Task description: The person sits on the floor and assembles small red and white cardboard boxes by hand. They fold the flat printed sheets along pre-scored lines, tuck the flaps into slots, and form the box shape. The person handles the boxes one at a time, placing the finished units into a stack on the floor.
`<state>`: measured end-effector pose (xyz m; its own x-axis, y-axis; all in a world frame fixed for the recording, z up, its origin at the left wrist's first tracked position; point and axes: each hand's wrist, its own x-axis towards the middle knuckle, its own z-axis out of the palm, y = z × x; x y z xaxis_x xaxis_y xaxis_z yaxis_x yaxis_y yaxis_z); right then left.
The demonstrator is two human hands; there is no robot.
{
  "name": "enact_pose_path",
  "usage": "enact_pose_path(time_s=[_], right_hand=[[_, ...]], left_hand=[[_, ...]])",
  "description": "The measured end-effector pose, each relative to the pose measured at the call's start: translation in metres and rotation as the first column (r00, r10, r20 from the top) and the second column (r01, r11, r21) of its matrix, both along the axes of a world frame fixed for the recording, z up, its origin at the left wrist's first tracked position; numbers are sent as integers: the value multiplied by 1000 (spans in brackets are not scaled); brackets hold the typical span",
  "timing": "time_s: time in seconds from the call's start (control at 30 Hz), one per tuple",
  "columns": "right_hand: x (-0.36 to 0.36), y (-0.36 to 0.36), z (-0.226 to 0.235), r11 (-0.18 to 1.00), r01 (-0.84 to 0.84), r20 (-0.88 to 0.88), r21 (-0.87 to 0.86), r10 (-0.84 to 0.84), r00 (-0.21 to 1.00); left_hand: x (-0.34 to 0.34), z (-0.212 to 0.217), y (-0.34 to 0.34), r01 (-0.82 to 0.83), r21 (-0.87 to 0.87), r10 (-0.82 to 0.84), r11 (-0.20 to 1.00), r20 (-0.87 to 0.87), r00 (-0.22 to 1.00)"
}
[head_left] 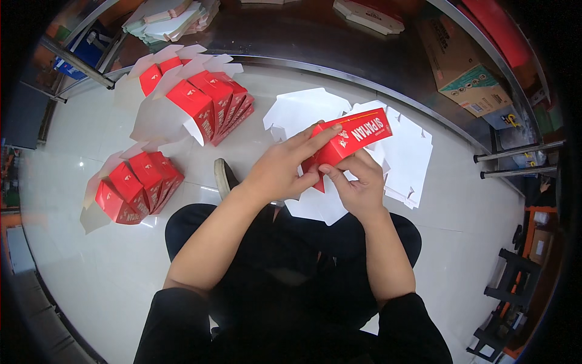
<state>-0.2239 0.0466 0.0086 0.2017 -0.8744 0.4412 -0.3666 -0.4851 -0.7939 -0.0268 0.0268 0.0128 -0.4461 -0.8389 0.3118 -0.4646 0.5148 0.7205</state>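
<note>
Between my hands is a red paper box (359, 134) with white print, partly folded and tilted above the floor. My left hand (291, 161) grips its left side, the fingers lying over the top and the thumb beneath. At its lower edge my right hand (359, 185) pinches the card between thumb and fingers; some fingertips are hidden behind the box. Under and behind it, flat white box blanks (409, 159) lie spread on the floor, some with cut tabs and slots.
To the left stand nested rows of folded red boxes with white flaps, one farther back (203, 100) and one nearer (139, 185). A metal shelf (291, 36) runs along the far side, holding stacked card (173, 18) and a brown carton (461, 67). Black plastic stools (512, 279) stand at right.
</note>
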Motion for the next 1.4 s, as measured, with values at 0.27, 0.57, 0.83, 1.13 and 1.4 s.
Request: enact_pose_path(time_s=[0.27, 0.57, 0.83, 1.13, 1.4], right_hand=[[5, 0, 7, 969, -32, -120, 245, 63, 991], [5, 2, -5, 973, -220, -426, -74, 169, 889], [12, 2, -5, 984, -84, -344, -160, 24, 939], [15, 0, -24, 913, 326, -227, 245, -273, 935], [21, 8, -18, 935, 307, -279, 177, -252, 927]], left_hand=[[9, -7, -16, -166, 353, 337, 921, -505, 794], [11, -7, -23, -112, 680, 640, 725, -604, 476], [10, -14, -25, -131, 639, 616, 758, -635, 465], [-1, -20, -18, -151, 350, 328, 924, -527, 784], [-1, -13, -8, -236, 272, 303, 933, -238, 923]])
